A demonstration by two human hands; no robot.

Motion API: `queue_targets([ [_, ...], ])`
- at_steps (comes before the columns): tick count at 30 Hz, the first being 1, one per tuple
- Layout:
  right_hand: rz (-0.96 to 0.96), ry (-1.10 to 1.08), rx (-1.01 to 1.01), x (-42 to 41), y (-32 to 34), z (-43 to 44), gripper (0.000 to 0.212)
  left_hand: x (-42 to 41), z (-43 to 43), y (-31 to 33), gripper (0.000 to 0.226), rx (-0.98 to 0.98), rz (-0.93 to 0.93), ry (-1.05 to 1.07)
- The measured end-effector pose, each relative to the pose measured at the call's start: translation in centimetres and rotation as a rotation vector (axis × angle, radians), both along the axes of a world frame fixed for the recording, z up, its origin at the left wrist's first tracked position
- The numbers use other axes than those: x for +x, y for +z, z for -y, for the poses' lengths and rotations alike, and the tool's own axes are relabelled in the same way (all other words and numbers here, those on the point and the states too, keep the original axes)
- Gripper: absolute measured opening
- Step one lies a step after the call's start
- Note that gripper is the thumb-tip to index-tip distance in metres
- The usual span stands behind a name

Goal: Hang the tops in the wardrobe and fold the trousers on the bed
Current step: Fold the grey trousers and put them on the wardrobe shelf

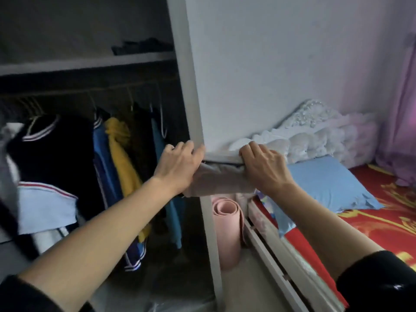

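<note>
A folded grey-beige garment (219,179) is held up between my two hands in front of the wardrobe's white side panel (193,104). My left hand (180,164) grips its left end and my right hand (262,168) grips its right end, fingers curled over the top edge. Inside the open wardrobe (90,64) on the left, several tops hang from the rail: a black one with striped trim (56,149), a blue one (103,158) and a yellow one (122,158). The bed (369,224) with a red patterned cover lies at the right.
A rolled pink mat (228,230) stands on the floor between the wardrobe and the bed frame. A light blue pillow (326,183) and white frilly bedding (315,134) lie at the bed's head. Dark folded clothes (141,47) sit on the wardrobe's upper shelf. Purple curtain (403,109) at far right.
</note>
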State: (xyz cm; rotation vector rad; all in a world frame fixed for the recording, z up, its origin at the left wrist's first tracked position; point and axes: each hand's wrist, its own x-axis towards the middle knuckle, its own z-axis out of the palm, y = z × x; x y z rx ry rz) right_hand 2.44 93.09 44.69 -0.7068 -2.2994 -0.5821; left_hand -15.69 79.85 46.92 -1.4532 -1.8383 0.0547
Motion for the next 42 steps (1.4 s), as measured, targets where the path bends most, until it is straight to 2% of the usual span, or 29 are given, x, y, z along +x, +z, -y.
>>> queue_targets([
  [4, -0.038, 0.166, 0.075, -8.2, 5.6, 7.8, 0.013, -6.5, 10.6, 5.3, 0.033, 0.074, -0.072, 0.106],
  [6, -0.057, 0.201, 0.13, -11.6, 8.5, 10.8, 0.021, -9.3, 14.4, 8.0, 0.026, 0.113, -0.133, 0.154],
  [8, -0.075, 0.211, 0.193, -14.6, 11.2, 12.8, 0.029, -11.7, 17.2, 10.6, 0.021, 0.177, -0.21, 0.179],
  [12, -0.148, 0.252, 0.306, -19.8, 16.9, 14.4, 0.027, -16.3, 20.1, 16.1, 0.019, 0.288, -0.348, 0.215],
  [17, -0.275, 0.261, 0.433, -24.8, 23.7, 13.0, 0.031, -21.9, 18.7, 22.6, 0.021, 0.441, -0.486, 0.186],
  [21, -0.367, 0.236, 0.534, -29.5, 28.4, 9.7, 0.037, -26.6, 15.6, 27.3, 0.037, 0.536, -0.603, 0.187],
  [28, -0.446, 0.219, 0.568, -39.8, 34.2, 2.6, 0.044, -36.0, 8.9, 33.4, 0.026, 0.545, -0.679, 0.207],
  [32, -0.402, 0.257, 0.627, -46.7, 34.6, 0.0, 0.023, -43.0, 6.4, 32.8, 0.017, 0.558, -0.768, 0.256],
  [35, -0.28, 0.283, 0.634, -52.0, 33.8, -1.5, 0.022, -47.9, 5.4, 31.2, 0.02, 0.502, -0.711, 0.293],
  [37, -0.184, 0.299, 0.632, -54.9, 33.5, -2.5, 0.033, -50.4, 5.0, 30.3, 0.035, 0.434, -0.613, 0.308],
  [39, -0.167, 0.355, 0.589, -57.0, 33.7, -3.3, 0.035, -52.5, 4.8, 30.3, 0.051, 0.366, -0.511, 0.265],
  [42, -0.042, 0.45, 0.474, -60.1, 33.9, -4.6, 0.043, -55.3, 4.6, 31.3, 0.061, 0.23, -0.235, 0.244],
])
